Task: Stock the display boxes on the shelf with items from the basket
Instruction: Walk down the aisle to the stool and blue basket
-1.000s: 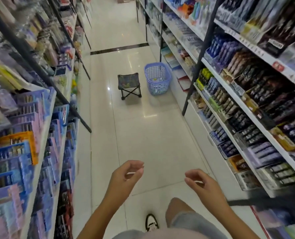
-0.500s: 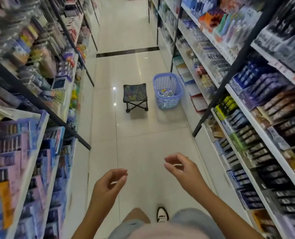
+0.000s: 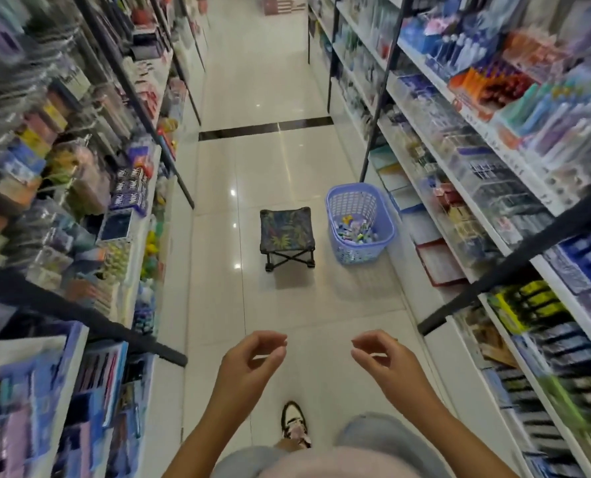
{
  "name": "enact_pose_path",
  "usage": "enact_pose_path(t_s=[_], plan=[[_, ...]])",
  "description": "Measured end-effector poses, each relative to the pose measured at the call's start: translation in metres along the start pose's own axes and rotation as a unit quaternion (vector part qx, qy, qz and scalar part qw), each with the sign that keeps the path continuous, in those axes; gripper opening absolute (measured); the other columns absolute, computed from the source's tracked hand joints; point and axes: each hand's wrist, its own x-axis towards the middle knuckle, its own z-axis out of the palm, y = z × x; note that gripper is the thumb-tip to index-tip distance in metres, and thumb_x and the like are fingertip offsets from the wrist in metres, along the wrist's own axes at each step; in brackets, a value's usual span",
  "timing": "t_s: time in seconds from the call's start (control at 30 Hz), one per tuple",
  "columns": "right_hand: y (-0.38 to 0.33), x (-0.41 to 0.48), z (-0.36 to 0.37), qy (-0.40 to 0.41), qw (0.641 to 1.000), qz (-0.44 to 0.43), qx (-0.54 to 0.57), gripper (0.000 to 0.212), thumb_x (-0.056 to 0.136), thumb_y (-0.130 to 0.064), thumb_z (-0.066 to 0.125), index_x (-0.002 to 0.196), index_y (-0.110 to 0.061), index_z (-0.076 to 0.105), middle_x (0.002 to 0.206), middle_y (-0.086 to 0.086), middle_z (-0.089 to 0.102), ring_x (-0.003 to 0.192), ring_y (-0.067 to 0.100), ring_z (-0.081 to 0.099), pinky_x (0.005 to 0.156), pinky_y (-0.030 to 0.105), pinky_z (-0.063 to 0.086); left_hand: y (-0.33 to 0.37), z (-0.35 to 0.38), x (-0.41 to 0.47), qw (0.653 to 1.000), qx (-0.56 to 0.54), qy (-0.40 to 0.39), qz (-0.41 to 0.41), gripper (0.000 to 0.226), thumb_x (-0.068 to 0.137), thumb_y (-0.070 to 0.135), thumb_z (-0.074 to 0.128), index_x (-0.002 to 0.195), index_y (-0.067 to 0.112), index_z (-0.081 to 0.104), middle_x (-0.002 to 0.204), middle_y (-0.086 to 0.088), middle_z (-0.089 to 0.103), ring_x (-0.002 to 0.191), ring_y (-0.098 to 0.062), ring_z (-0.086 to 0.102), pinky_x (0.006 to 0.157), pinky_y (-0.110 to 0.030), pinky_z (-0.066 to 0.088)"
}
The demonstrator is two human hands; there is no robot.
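Stocking seems hardly begun, judging by how things lie: the lilac basket (image 3: pixel 363 251) stands on the floor well ahead. It is just beside the right-hand shelf (image 3: pixel 458 106) and a small folding stool (image 3: pixel 286 232), with a heap of small packaged items (image 3: pixel 356 231) in its bottom. The left hand (image 3: pixel 249 363) and the right hand (image 3: pixel 387 360) hang before the body, fingers loosely curled, thumb near forefinger, holding nothing. Nearly all appears left to do: reach the basket, lift items out, and set them into the low display boxes (image 3: pixel 437 262) beside it, some of which look bare.
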Motion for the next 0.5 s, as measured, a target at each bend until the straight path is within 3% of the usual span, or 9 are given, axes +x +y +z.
enact_pose_path(t_s=[0.23,0.5], plan=[[-0.026,0.104,0.000,0.033,0.999,0.039,0.006,0.007,0.084,-0.023,0.069,0.089,-0.028,0.067,0.090,-0.012,0.070,0.086,-0.002,0.064,0.072,0.012,0.050,0.040,-0.031,0.140,0.999,0.016,-0.028,0.029,0.015,0.087,0.014,0.066,0.098,0.024,0.069,0.094,0.010,0.072,0.092,-0.003,0.067,0.079,-0.016,0.053],[-0.089,0.286,0.008,0.018,1.000,0.002,0.002,0.009,0.085,-0.020,0.069,0.090,-0.027,0.066,0.090,-0.011,0.069,0.082,-0.004,0.063,0.073,0.008,0.047,0.033,-0.056,0.267,0.999,-0.008,0.017,-0.040,0.016,0.086,0.008,0.066,0.092,0.022,0.071,0.093,0.006,0.074,0.090,-0.009,0.069,0.080,-0.024,0.056]])
